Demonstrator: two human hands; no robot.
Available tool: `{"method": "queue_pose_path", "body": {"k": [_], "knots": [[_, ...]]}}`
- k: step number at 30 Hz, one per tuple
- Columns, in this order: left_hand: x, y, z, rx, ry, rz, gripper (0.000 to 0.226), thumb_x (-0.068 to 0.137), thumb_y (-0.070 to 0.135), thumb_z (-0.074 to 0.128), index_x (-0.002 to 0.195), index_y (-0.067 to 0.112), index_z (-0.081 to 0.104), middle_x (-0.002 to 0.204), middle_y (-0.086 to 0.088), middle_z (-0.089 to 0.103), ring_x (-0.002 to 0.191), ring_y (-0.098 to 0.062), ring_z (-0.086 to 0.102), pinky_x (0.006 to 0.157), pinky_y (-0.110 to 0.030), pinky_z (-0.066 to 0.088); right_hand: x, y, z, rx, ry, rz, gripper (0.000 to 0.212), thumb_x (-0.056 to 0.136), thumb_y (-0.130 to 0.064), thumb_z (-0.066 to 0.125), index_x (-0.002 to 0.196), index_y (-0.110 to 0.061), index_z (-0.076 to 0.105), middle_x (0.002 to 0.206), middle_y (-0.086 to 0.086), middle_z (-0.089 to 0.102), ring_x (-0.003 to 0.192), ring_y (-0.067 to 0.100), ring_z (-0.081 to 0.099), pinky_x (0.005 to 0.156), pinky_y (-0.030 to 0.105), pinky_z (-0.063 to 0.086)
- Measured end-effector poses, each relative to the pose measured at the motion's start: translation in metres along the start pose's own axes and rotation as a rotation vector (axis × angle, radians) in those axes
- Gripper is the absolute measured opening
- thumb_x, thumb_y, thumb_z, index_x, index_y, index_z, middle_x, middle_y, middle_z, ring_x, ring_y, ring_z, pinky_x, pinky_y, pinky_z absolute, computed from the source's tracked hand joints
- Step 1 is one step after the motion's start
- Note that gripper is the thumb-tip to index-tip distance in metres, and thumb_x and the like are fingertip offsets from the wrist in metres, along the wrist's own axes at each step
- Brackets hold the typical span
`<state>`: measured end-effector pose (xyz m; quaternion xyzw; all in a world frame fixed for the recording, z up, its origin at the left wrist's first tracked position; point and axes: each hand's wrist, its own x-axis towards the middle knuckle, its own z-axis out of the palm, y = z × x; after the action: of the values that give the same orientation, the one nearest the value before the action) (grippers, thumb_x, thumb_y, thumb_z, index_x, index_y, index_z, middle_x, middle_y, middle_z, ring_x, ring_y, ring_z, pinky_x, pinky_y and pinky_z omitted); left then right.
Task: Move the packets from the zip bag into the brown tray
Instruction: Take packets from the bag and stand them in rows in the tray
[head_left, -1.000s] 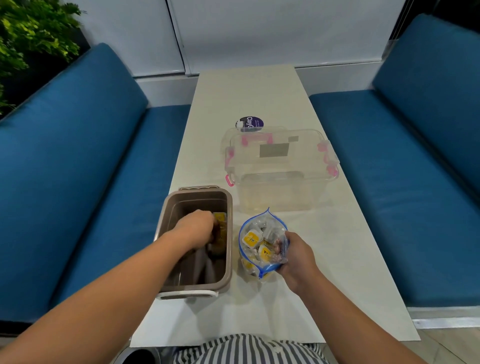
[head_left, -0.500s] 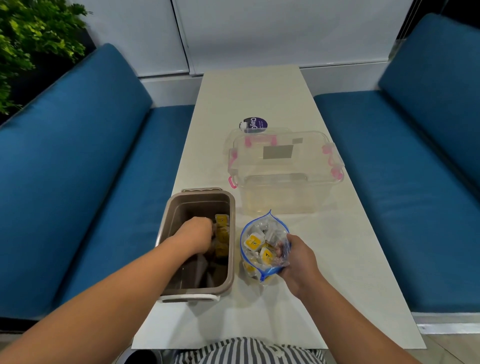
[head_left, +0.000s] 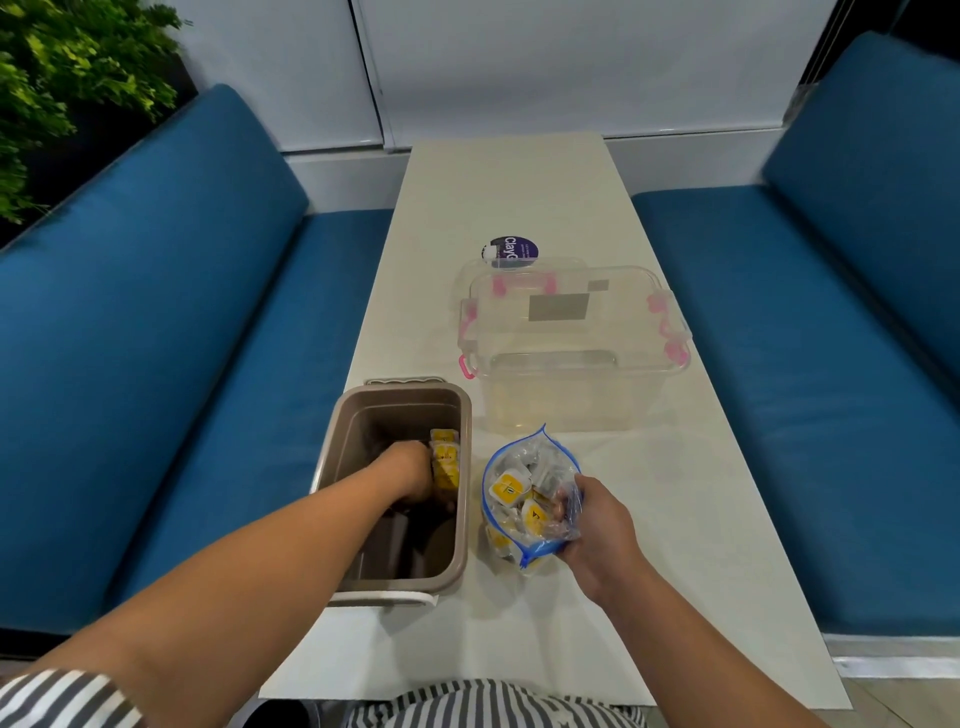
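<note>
Brown tray (head_left: 405, 389) holding yellow packets (head_left: 445, 460), zip bag (head_left: 540, 456) full

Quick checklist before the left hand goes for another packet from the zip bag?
1. Left hand empty: cannot tell; its fingers are curled low inside the brown tray, against the packets there.
2. Yellow packets in the tray stacked along its right wall: ok.
3. Zip bag mouth open and facing up: ok.
4. Right hand grips the bag's near edge: ok.
5. Bagged packets left to move: ok, several show.
</note>
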<state>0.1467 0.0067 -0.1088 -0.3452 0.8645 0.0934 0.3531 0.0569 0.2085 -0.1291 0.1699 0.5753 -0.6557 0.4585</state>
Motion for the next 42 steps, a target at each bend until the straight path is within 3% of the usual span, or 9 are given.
{"method": "queue_pose_path", "body": {"k": [2, 8, 14, 17, 22, 29, 34, 37, 42], "knots": [[0.002, -0.003, 0.001, -0.051, 0.011, -0.019, 0.04, 0.091, 0.028, 0.068, 0.127, 0.011, 0.063, 0.104, -0.005, 0.066, 0.095, -0.023, 0.064, 0.093, -0.033, 0.052, 0.0, 0.0, -0.001, 0.002, 0.001, 0.0, 0.034, 0.105, -0.021, 0.047, 0.127, -0.006, 0.067, 0.105, 0.014, 0.075, 0.089, 0.03, 0.072, 0.068, 0.037, 0.058], [-0.005, -0.003, 0.001, -0.088, 0.024, -0.027, 0.036, 0.096, 0.02, 0.061, 0.13, 0.01, 0.061, 0.125, -0.009, 0.065, 0.114, -0.026, 0.063, 0.098, -0.033, 0.05, -0.001, -0.001, 0.001, 0.007, -0.007, 0.001, 0.034, 0.106, -0.022, 0.045, 0.126, -0.006, 0.067, 0.106, 0.014, 0.075, 0.09, 0.03, 0.073, 0.069, 0.038, 0.058], [-0.004, -0.007, 0.002, -0.153, 0.025, -0.049, 0.03, 0.089, 0.026, 0.07, 0.112, 0.008, 0.067, 0.095, -0.007, 0.067, 0.093, -0.025, 0.068, 0.089, -0.036, 0.057, -0.002, 0.0, 0.002, 0.008, -0.019, 0.001, 0.032, 0.107, -0.023, 0.044, 0.121, -0.007, 0.068, 0.101, 0.012, 0.077, 0.087, 0.028, 0.074, 0.07, 0.038, 0.058], [-0.006, -0.007, 0.0, -0.165, 0.019, -0.028, 0.029, 0.088, 0.029, 0.071, 0.109, 0.009, 0.067, 0.094, -0.006, 0.066, 0.092, -0.023, 0.067, 0.089, -0.034, 0.056, 0.0, 0.002, 0.001, 0.011, -0.014, 0.003, 0.027, 0.104, -0.02, 0.047, 0.115, -0.007, 0.068, 0.076, 0.004, 0.074, 0.067, 0.02, 0.071, 0.065, 0.034, 0.056], [-0.01, -0.013, -0.004, -0.178, -0.005, 0.005, 0.021, 0.085, 0.026, 0.075, 0.099, 0.011, 0.069, 0.091, -0.006, 0.069, 0.09, -0.024, 0.07, 0.084, -0.035, 0.059, -0.001, 0.002, 0.0, 0.015, -0.02, 0.0, 0.03, 0.104, -0.019, 0.047, 0.119, -0.006, 0.069, 0.08, 0.006, 0.075, 0.072, 0.023, 0.071, 0.065, 0.034, 0.056], [-0.042, -0.02, -0.048, -0.21, 0.253, 0.053, 0.032, 0.082, 0.044, 0.072, 0.093, 0.015, 0.075, 0.088, -0.004, 0.074, 0.083, -0.022, 0.069, 0.075, -0.032, 0.056, -0.006, 0.001, 0.003, 0.017, -0.014, 0.009, 0.033, 0.105, -0.02, 0.046, 0.125, -0.005, 0.067, 0.103, 0.014, 0.076, 0.087, 0.028, 0.073, 0.066, 0.036, 0.058], [-0.083, 0.008, -0.069, -0.332, 0.508, 0.281, 0.012, 0.089, 0.033, 0.069, 0.098, 0.026, 0.071, 0.086, 0.015, 0.063, 0.083, -0.005, 0.059, 0.065, -0.015, 0.041, -0.007, 0.002, 0.003, 0.013, -0.009, 0.0, 0.036, 0.105, -0.021, 0.044, 0.129, -0.005, 0.066, 0.117, 0.019, 0.075, 0.098, 0.031, 0.073, 0.071, 0.037, 0.061], [-0.086, 0.029, -0.066, -0.247, 0.435, 0.457, 0.018, 0.088, 0.03, 0.072, 0.106, 0.027, 0.073, 0.095, 0.013, 0.07, 0.08, -0.001, 0.06, 0.069, -0.014, 0.043, -0.011, 0.001, 0.004, 0.008, -0.017, -0.01, 0.036, 0.107, -0.021, 0.041, 0.127, -0.005, 0.066, 0.111, 0.017, 0.076, 0.098, 0.031, 0.074, 0.073, 0.038, 0.06], [-0.06, 0.054, -0.048, 0.074, 0.406, 0.455, 0.026, 0.086, 0.027, 0.071, 0.112, 0.026, 0.071, 0.104, 0.005, 0.068, 0.093, -0.015, 0.063, 0.077, -0.029, 0.051, -0.014, 0.0, 0.003, -0.016, -0.002, -0.021, 0.035, 0.106, -0.019, 0.042, 0.124, -0.003, 0.067, 0.103, 0.016, 0.077, 0.089, 0.029, 0.074, 0.065, 0.035, 0.059]]}}
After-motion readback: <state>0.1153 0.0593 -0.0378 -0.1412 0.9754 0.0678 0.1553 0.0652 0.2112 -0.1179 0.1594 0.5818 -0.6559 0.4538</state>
